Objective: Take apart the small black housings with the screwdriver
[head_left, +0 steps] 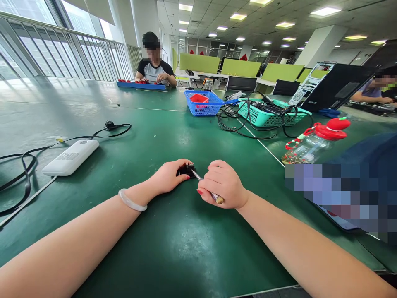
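Observation:
My left hand [170, 176] is closed around a small black part [187, 170] that rests at the tabletop; its exact kind is hard to make out. In my right hand [223, 184] is a slim metal screwdriver [197, 175], gripped with the fingers curled round it. The handle end, with a brownish cap, sticks out below my fist. Its tip points left and meets the black part, or comes very close to it. A pale bangle circles my left wrist.
A white power bank [71, 157] and black cables lie left. Ahead stand a blue basket [203, 108] and a green basket [263, 118] with cables. A red-lidded bottle [313, 145] is at right. A person sits across the table behind a blue tray [141, 86].

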Motion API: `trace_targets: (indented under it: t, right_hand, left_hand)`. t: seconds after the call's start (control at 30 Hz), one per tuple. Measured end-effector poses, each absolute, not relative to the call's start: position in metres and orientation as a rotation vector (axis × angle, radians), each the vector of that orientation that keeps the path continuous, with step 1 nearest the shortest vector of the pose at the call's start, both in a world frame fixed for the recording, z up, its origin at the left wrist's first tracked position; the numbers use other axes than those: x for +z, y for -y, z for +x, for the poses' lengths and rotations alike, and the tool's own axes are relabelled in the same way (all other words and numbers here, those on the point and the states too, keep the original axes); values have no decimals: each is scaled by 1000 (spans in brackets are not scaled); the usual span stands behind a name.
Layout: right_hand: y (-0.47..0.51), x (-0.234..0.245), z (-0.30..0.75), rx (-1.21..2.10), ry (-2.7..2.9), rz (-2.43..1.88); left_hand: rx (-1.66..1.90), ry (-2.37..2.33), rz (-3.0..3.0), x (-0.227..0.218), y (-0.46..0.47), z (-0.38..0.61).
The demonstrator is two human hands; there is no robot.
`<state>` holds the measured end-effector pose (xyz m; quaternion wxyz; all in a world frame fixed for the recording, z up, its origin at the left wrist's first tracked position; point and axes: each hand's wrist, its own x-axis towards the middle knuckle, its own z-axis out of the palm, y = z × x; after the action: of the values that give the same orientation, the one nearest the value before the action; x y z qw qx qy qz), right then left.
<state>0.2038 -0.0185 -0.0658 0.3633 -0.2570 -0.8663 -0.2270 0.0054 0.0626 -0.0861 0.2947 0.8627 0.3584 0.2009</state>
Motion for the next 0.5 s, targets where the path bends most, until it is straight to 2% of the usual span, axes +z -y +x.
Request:
trace_targets:
  t: [0.33,0.5]
  right_hand:
    - [13,-66,208,-486,1991,-838]
    - [15,-70,207,-223,1774,-970]
  left_hand:
    - [523,-961,2251,-83,-60,8]
    - [491,-963,2337,-82,-58,8]
